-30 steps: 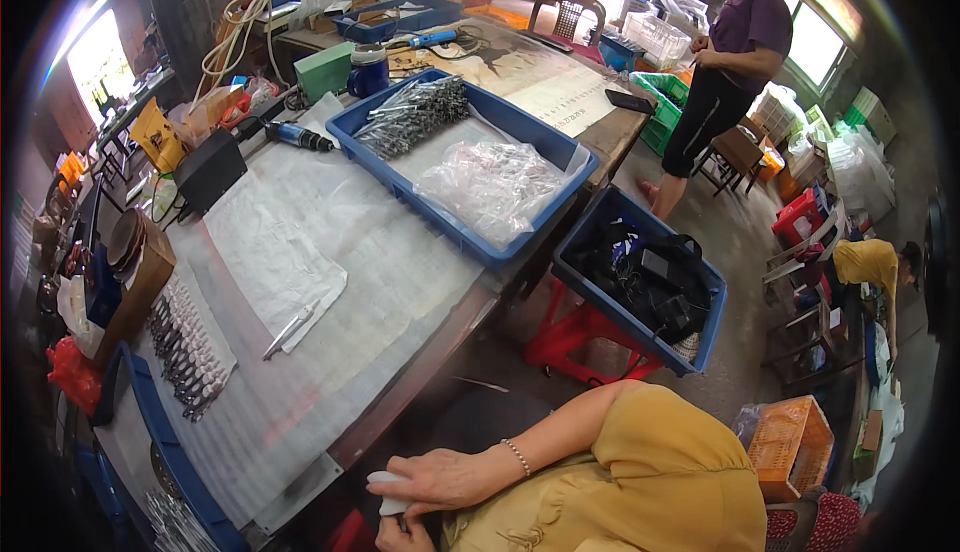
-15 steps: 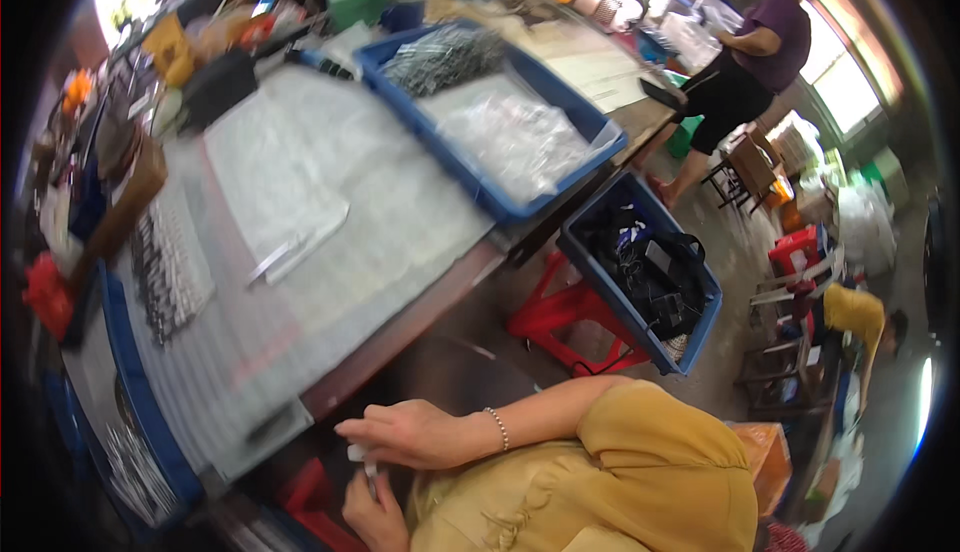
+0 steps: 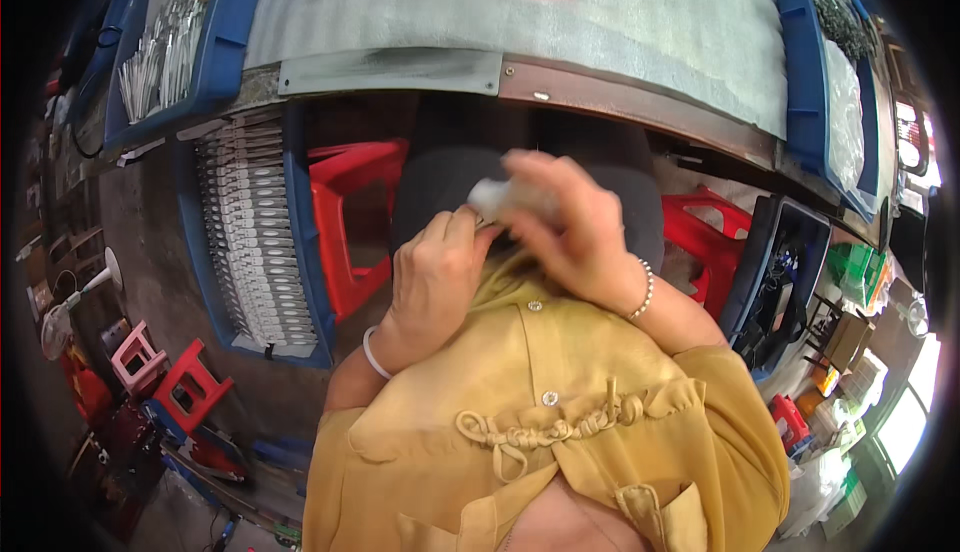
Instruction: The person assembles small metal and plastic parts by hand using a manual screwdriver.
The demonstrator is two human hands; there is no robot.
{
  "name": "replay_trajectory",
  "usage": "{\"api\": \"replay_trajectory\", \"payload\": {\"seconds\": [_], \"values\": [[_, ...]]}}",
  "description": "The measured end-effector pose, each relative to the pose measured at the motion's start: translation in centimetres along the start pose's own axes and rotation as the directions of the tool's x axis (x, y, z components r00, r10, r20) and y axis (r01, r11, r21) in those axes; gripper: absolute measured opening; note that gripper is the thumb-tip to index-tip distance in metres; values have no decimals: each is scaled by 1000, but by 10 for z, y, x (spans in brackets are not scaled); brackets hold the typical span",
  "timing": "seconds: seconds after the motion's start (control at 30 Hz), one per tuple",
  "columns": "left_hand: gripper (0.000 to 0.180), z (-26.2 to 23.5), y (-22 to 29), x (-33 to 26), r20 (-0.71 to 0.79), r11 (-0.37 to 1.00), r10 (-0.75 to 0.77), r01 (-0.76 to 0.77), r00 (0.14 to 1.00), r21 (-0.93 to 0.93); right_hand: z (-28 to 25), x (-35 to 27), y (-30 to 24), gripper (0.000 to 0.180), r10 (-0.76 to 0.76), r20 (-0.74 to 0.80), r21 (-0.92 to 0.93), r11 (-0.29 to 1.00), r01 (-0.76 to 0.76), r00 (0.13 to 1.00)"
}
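My right hand (image 3: 565, 232) is curled around a small whitish tube-like object (image 3: 492, 195), held over my lap just below the table edge (image 3: 640, 112). My left hand (image 3: 435, 277) is closed at the near end of the same object, fingertips pinching at it. Both hands meet in front of my yellow blouse (image 3: 540, 422). The object is blurred, so its exact kind is unclear. A bracelet is on each wrist.
A blue tray (image 3: 300, 242) of rows of small white parts sits low at my left, beside a red plastic stool (image 3: 350, 222). Another blue bin (image 3: 775, 272) stands at the right by a red stool. Blue trays lie on the plastic-covered table above.
The view has swung steeply down from the tabletop to my lap. My hands have come up together, and both now grip the small whitish object.
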State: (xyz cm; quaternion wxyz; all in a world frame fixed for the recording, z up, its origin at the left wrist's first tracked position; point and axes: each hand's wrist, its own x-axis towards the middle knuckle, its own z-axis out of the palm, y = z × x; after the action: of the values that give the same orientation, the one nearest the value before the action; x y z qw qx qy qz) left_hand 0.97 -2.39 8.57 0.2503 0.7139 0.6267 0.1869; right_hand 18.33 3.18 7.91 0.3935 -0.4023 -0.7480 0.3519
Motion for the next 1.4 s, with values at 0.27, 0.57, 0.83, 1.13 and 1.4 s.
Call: {"api": "replay_trajectory", "payload": {"seconds": [0.27,0.57,0.83,1.13,1.4], "values": [[13,-3,-9,-1,-25,999,30,-30,999,-31,13,-3,-9,40,64,129,-19,998,-62,990],[18,0,-23,3,11,981,43,-41,999,-192,15,0,9,44,68,120,-74,996,-59,990],[23,-6,-34,-4,335,597,-200,386,921,-704,19,-1,6,44,84,119,-35,996,-81,989],[19,5,-35,-10,316,771,-165,322,934,-549,20,9,24,40,307,85,-92,950,-300,948],[18,-1,-38,-13,40,960,231,-234,972,152,14,17,22,43,378,198,-173,922,-347,904]]}}
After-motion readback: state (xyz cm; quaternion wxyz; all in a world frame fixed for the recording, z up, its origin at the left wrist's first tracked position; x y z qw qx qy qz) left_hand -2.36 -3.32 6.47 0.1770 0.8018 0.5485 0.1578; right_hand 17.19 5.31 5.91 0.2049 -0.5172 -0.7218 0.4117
